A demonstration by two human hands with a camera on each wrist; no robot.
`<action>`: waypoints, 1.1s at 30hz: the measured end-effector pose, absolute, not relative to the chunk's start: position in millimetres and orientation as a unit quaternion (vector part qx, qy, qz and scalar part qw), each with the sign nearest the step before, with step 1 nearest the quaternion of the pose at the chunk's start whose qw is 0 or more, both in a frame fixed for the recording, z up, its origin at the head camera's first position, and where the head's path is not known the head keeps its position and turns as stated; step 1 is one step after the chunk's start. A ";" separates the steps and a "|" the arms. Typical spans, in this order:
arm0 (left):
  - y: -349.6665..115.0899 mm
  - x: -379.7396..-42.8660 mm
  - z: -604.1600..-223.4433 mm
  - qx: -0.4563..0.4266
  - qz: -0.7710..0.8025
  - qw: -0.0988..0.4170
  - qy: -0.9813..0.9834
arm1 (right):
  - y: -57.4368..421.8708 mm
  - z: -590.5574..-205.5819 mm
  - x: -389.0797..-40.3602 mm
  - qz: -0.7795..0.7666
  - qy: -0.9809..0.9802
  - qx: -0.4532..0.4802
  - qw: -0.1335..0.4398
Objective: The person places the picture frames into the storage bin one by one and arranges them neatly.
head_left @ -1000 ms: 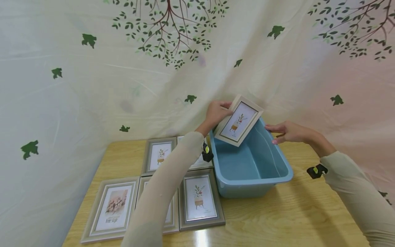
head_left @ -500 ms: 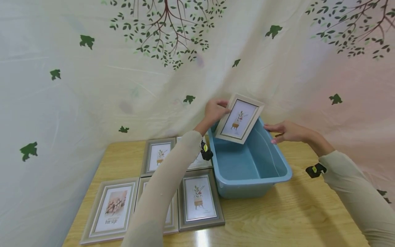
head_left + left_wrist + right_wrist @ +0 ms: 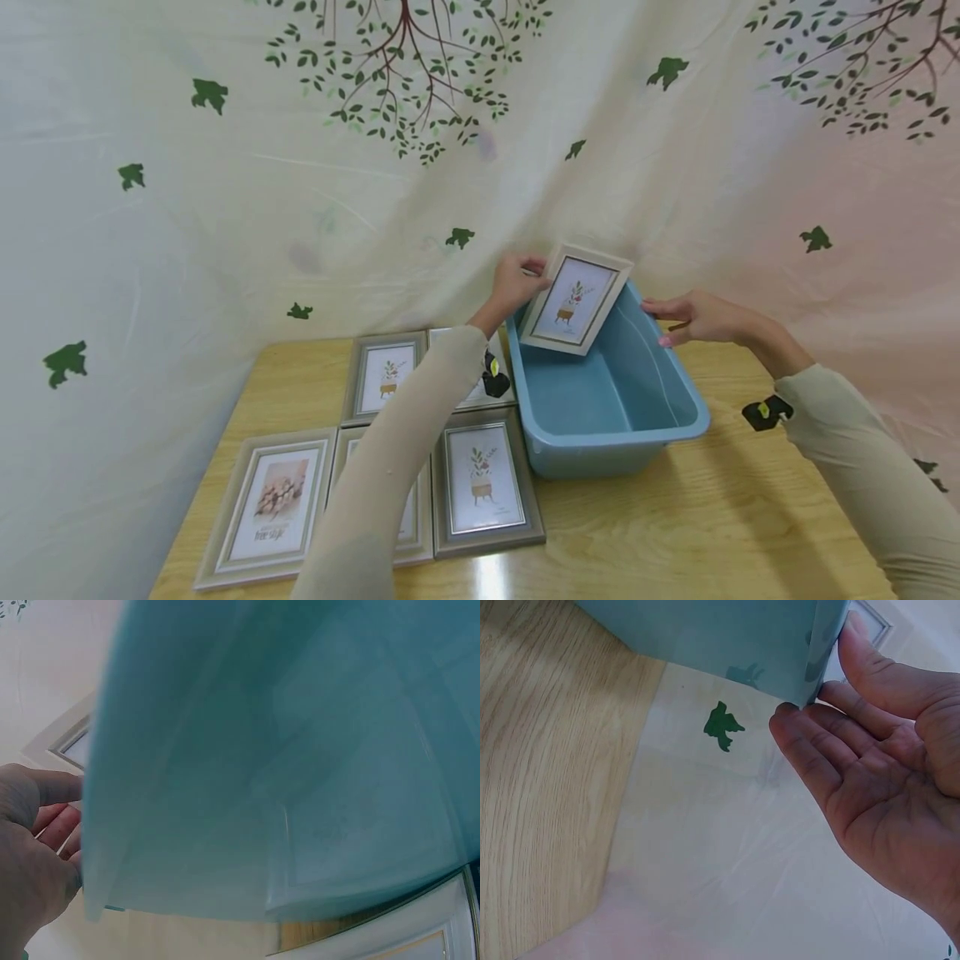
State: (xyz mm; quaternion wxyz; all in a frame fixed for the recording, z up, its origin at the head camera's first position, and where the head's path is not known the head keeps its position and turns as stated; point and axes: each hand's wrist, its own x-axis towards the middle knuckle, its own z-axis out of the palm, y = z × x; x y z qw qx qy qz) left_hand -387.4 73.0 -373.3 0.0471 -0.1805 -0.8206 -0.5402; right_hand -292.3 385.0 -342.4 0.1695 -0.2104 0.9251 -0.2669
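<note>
My left hand [image 3: 516, 283] grips the left edge of a cream picture frame [image 3: 537, 329], which bears a potted-plant print. The frame stands tilted at the far end of a blue plastic bin [image 3: 600, 438], its lower edge inside the walls. In the left wrist view the bin's wall [image 3: 225, 787] hides most of the frame and my fingertips. My right hand [image 3: 708, 321] touches the bin's right rim with extended fingers. The right wrist view shows its fingers [image 3: 836, 754] and thumb by the rim, with the palm off the bin.
Left of the bin, several picture frames lie flat, including a dark grey one [image 3: 536, 508], a silver one [image 3: 352, 387] and a larger one with a pink print [image 3: 225, 517]. My left sleeve [image 3: 397, 442] partly covers them. A leaf-patterned curtain [image 3: 337, 208] hangs behind the wooden table [image 3: 675, 533].
The cream frame first rose and turned slightly more upright, then came down and a little left with my left hand. My right hand and the bin have stayed nearly still.
</note>
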 end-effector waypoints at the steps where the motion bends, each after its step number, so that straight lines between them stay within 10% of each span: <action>1: 72.7 -387.2 -374.5 -0.180 -0.539 0.046 -0.822 | 385.2 -342.6 -292.4 -0.267 0.925 -0.210 0.170; 33: 56.5 -394.2 -381.3 -0.193 -0.598 0.022 -0.778 | 387.0 -344.9 -292.3 -0.272 0.925 -0.210 0.163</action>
